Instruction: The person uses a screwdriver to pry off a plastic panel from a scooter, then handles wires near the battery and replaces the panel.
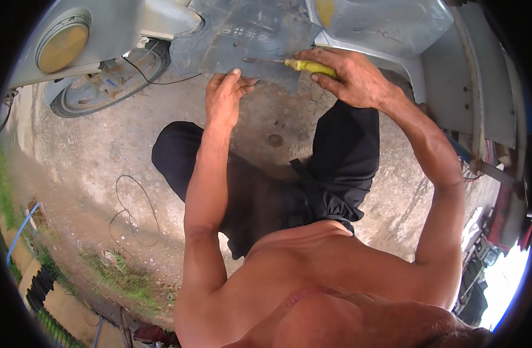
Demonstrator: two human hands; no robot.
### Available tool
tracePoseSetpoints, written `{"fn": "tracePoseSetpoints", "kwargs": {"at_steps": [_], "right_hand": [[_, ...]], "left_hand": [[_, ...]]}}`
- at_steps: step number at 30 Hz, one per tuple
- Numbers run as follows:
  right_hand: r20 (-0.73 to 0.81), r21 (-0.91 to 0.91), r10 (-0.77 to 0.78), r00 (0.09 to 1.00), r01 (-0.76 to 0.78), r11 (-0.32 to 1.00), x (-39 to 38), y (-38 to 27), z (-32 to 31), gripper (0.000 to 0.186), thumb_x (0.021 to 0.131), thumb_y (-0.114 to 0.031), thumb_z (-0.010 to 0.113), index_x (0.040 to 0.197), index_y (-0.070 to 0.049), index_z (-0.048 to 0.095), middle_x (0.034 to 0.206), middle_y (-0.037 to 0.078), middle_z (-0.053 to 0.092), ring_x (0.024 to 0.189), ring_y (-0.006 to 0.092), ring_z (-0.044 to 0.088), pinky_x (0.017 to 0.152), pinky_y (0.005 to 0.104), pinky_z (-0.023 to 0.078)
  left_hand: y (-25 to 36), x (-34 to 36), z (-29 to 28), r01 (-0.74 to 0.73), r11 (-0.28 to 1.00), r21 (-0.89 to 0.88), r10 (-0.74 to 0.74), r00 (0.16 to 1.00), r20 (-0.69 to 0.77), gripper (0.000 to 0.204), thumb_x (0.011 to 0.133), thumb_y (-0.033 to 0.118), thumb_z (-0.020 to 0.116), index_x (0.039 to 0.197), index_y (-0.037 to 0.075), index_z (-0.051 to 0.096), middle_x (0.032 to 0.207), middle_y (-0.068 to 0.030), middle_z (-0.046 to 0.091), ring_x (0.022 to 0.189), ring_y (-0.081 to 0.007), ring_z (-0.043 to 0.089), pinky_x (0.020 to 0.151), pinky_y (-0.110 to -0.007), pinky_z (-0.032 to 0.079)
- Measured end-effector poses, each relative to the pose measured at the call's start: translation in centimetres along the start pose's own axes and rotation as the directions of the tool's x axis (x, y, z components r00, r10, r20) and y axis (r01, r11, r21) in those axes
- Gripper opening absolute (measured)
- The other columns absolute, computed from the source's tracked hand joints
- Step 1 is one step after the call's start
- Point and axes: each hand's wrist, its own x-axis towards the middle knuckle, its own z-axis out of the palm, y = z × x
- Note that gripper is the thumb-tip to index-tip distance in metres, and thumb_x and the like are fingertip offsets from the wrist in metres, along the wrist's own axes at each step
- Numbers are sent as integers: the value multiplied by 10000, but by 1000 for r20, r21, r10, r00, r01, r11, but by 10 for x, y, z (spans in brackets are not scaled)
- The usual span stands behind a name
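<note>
My left hand (224,95) grips the lower edge of a thin grey, scuffed plastic panel (260,37), thumb on top, just left of centre. My right hand (353,78) is closed on a screwdriver with a yellow handle (306,65). Its metal shaft points left across the panel, tip a little right of my left thumb. A small metal piece (238,42) lies on the panel above the tip. Pale silver bodywork (382,23) adjoins the panel at the upper right.
A wheel (74,98) with a black cable lies under silver bodywork (115,29) at left. A wire loop (126,211) lies on concrete ground (80,162). My bent knees (341,133) are below the panel. Grey panels (463,87) stand at right; a blue hose (22,232) is at left.
</note>
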Motion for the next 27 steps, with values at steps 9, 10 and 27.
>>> {"fn": "tracePoseSetpoints", "kwargs": {"at_steps": [9,10,27], "right_hand": [[76,-139,-3,997,14,990,17,-20,-14,482,918,-108,689,1394,-133,614,1112,168,720,936,367,707,842,443,572],[80,-141,-9,997,21,990,18,-22,-15,480,918,-108,686,1393,-129,615,1094,169,722,930,369,707,841,445,570],[54,-309,-18,998,34,951,34,-53,-19,416,928,-136,624,1341,-99,644,873,200,747,825,368,733,755,473,587]], "left_hand": [[5,19,-8,33,999,17,-34,997,74,259,1005,143,628,1182,-47,636,1031,-134,711,875,-233,699,745,-371,561],[5,18,-7,19,999,28,-21,997,74,245,1005,136,625,1161,-49,657,1017,-126,720,831,-220,705,709,-340,564],[2,20,-10,-42,969,243,30,998,51,233,1002,155,625,1051,-57,706,908,-112,730,725,-179,705,646,-306,548]]}}
